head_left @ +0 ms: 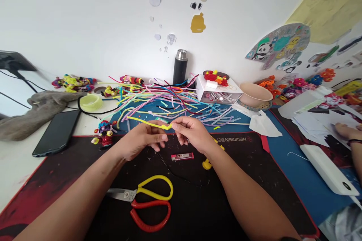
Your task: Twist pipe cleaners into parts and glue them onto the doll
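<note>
Between my hands is a bright yellow pipe cleaner (149, 123), its right end folded into a short zigzag. Thumb and fingers of my right hand (194, 133) pinch that folded end. My left hand (143, 139) is curled, with the long straight part running over its index finger; the exact grip is partly hidden. Below the hands lies a small flat pink-edged case (182, 156) on the black desk mat (240, 196). Scissors (155, 178) with one yellow and one red handle rest nearer to me. A bent yellow piece (207, 164) sits beside my right wrist.
Loose coloured pipe cleaners (158, 98) spread behind the mat, before a black thermos (180, 69) and a white box (220, 98). Leftward are a phone (58, 132) and a small figure (104, 135). At right, another person's hand (345, 130) rests near a white device (328, 169).
</note>
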The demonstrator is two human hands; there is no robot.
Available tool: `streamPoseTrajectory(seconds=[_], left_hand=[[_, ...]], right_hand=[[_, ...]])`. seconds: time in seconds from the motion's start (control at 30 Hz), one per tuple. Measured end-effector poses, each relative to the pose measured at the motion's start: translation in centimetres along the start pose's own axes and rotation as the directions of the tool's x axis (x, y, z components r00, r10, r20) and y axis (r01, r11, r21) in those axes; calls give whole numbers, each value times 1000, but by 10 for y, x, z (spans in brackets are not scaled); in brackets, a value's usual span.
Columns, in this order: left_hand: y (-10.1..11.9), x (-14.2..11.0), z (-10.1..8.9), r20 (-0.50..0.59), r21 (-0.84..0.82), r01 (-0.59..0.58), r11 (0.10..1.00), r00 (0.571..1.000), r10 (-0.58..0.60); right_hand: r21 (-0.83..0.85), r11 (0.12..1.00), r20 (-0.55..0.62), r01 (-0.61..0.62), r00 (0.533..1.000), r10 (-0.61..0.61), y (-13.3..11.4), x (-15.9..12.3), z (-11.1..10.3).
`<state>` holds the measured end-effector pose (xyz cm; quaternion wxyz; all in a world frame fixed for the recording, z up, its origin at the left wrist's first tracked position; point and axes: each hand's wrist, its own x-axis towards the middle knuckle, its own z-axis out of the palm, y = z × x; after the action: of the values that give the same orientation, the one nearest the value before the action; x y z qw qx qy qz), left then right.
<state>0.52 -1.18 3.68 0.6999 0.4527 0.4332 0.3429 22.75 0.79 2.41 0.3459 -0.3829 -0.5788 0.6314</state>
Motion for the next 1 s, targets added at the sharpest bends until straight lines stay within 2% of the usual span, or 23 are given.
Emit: streamPoseTrajectory(seconds=[0.17, 0.63, 0.73, 1.0], left_hand=[[-4, -2, 5, 131, 122, 45, 992, 990, -61], [-15, 3, 2, 158, 148, 13, 989, 987, -36], [-16, 4, 2, 135, 131, -12, 991, 991, -5], [-16, 8, -3, -30, -67, -66, 996, 997, 64]], right_hand=[[-4, 1000, -50, -12, 999, 12, 0, 2, 1], [-63, 998, -48, -30, 998, 27, 4, 1, 0], [-63, 998, -48, -30, 998, 27, 5, 0, -1], [-40, 999, -62, 0, 998, -3, 11, 2, -3]])
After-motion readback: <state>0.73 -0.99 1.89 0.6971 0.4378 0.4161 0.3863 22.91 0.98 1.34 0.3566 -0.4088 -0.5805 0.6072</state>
